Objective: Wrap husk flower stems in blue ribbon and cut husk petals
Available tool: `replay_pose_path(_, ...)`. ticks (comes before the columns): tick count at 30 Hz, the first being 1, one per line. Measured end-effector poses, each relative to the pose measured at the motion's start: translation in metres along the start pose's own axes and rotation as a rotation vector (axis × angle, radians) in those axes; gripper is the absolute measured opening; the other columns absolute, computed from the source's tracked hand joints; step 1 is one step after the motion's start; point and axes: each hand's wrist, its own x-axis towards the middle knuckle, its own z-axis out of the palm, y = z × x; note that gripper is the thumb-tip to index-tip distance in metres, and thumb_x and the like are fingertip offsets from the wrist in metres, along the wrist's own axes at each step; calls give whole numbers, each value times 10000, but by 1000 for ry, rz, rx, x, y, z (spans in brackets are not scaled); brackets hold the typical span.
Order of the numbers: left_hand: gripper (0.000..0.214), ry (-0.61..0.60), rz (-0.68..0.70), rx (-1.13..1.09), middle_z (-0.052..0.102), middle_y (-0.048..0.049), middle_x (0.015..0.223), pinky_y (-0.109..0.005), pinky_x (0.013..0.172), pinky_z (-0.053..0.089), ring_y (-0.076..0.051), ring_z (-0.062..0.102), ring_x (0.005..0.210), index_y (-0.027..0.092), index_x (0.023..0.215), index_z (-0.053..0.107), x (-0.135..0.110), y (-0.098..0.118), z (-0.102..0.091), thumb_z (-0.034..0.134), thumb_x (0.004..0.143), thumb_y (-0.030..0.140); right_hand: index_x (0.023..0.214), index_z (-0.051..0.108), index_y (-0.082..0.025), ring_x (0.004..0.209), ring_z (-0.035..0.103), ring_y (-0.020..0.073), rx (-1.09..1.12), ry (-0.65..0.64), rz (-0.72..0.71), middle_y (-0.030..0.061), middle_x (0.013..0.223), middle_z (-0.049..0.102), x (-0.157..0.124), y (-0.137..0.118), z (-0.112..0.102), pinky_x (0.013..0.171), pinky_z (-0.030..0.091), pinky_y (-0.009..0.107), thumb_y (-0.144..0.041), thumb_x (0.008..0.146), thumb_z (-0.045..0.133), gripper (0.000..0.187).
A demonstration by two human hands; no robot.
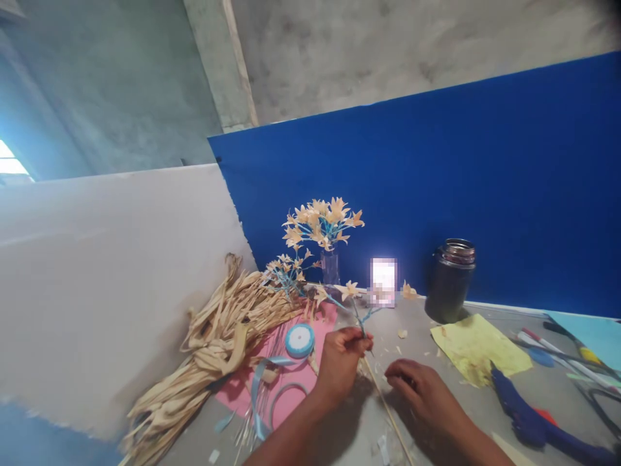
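Peach flowers (324, 223) in vase (330, 266) (sprig (363, 318) handheld)

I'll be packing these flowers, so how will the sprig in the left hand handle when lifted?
The sprig is probably light, since it is slender and just pinched in the left hand. Its blue branches seem fairly stiff, as they hold the flowers up unsupported. The thin, pointed petals look easily bent or torn.
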Motion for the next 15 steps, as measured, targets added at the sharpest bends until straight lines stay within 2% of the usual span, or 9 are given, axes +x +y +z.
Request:
replay_pose_path(3,180,87,101,115,746,-103,841,-295,642,512,-205,652,731,166,722,745,19,-2,-31,649,745,317,851,665,-218,809,652,232,-71,-42,6,66,859,726,-2,4,1,755,455,316,-369,932,452,273)
replay_pose_path(5,231,197,152,249,740,-99,903,-290,628,524,-205,661,754,167,731,729,32,-6,-57,615,764,365,848,658,-220,803,643,226,-111,-60,10,60,856,723,-4,5,1,740,447,306,-366,944,436,282)
replay_pose_path(7,246,259,141,314,724,-71,812,-289,625,518,-191,648,699,165,761,716,44,-10,-84,566,781,358,840,655,-219,791,633,218,-144,-74,16,56,853,721,-5,4,1,718,436,293,-355,949,430,285)
replay_pose_path(11,185,360,132,473,607,2,590,-262,599,443,-160,561,588,180,623,627,62,-19,-129,564,766,279,822,639,-223,762,622,204,-186,-107,5,40,828,713,-6,5,2,693,411,280,-342,955,423,280)
replay_pose_path(15,168,445,118,605,554,23,563,-257,635,393,-147,510,597,186,579,575,77,-33,-151,558,746,178,810,611,-227,766,624,203,-214,-146,0,34,813,699,-6,5,3,693,398,280,-373,977,396,309)
